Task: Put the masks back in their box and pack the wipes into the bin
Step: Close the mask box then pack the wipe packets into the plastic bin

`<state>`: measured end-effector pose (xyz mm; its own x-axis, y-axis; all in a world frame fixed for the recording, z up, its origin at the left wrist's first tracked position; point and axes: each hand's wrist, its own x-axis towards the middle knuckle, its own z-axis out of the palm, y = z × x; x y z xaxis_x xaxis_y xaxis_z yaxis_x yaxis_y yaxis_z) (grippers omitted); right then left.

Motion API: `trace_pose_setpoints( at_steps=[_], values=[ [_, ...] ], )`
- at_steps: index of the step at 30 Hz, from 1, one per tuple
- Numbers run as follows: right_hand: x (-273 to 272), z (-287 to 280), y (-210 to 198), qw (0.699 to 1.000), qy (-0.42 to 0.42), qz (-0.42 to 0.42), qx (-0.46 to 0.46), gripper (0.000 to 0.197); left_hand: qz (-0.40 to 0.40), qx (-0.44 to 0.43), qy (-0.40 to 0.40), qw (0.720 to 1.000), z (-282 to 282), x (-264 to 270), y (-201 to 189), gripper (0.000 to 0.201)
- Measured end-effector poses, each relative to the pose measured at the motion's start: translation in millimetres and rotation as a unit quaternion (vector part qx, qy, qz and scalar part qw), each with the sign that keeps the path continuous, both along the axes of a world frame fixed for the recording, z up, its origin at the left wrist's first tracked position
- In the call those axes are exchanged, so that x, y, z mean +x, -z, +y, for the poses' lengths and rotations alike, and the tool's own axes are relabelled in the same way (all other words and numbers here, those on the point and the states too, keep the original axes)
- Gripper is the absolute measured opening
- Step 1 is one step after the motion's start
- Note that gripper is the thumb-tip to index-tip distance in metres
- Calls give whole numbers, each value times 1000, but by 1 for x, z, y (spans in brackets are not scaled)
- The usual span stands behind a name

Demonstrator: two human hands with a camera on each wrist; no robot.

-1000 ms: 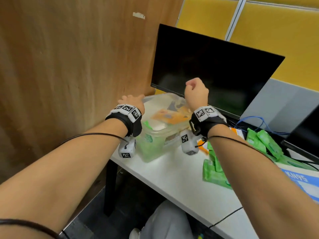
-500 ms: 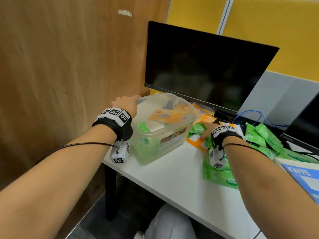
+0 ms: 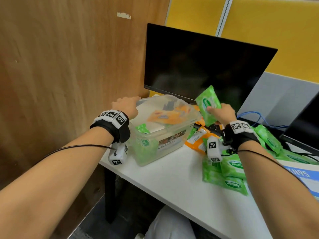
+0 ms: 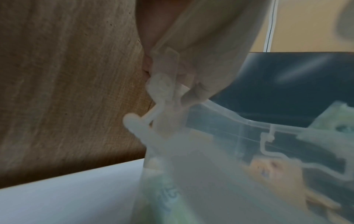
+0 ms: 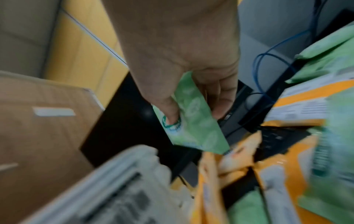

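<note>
A clear plastic bin [image 3: 170,146] stands at the desk's left end with green and orange wipe packs inside. My left hand [image 3: 126,105] grips its far left rim; in the left wrist view its fingers [image 4: 166,71] curl over the bin's rim [image 4: 226,119]. My right hand [image 3: 213,110] holds a green wipes pack [image 3: 206,100] upright in the air, just right of the bin. In the right wrist view thumb and fingers pinch that pack [image 5: 193,125]. A blue-and-white KN95 mask box [image 3: 305,176] lies at the right edge, partly hidden by my right arm.
More green packs [image 3: 226,175] lie on the white desk [image 3: 172,183] under my right wrist, and orange packs [image 3: 196,141] lie beside the bin. A black monitor [image 3: 198,66] stands close behind. A wooden panel [image 3: 69,66] flanks the left; blue cables [image 3: 250,116] run behind.
My right hand dropped from above the bin to the pile on the right, took a green pack and lifted it toward the bin. The left hand stayed on the rim.
</note>
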<state>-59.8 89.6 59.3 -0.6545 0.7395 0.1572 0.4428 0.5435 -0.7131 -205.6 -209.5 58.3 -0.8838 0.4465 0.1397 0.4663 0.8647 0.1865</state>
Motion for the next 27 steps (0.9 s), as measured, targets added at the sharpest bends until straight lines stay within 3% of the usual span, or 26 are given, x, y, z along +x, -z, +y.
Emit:
trace_pose_setpoints(
  at_steps=[2, 4, 6, 8, 10, 12, 15, 19, 23, 27],
  values=[
    [2, -15, -18, 991, -13, 136, -3, 34, 3, 33, 7, 999, 2, 0, -1, 53],
    [-1, -43, -33, 964, -80, 245, -69, 37, 4, 100, 29, 995, 3, 0, -1, 45],
    [-14, -71, -38, 943, -156, 248, -156, 40, -20, 174, 43, 984, 3, 3, -2, 48],
    [-25, -106, -35, 931, -210, 174, -242, 36, -50, 229, 36, 972, 1, 6, -4, 56],
    [-38, -135, -28, 938, -212, 68, -265, 34, -58, 257, 38, 964, 0, 8, -5, 61],
    [-49, -157, -21, 959, -219, -58, -171, 31, -41, 272, 71, 959, 0, 10, -6, 60],
    [-56, -185, -20, 953, -228, -196, -35, 42, -12, 248, 124, 961, 0, 9, -6, 44],
    [-70, -189, 4, 898, -275, -326, 106, 35, -29, 174, 140, 974, -2, 7, -4, 20],
    [-70, -184, 11, 880, -279, -356, 142, 35, -16, 127, 118, 985, -1, 7, -4, 28],
    [-74, -178, 14, 901, -236, -351, 102, 25, 29, 119, 96, 988, -1, 4, -3, 41]
  ],
)
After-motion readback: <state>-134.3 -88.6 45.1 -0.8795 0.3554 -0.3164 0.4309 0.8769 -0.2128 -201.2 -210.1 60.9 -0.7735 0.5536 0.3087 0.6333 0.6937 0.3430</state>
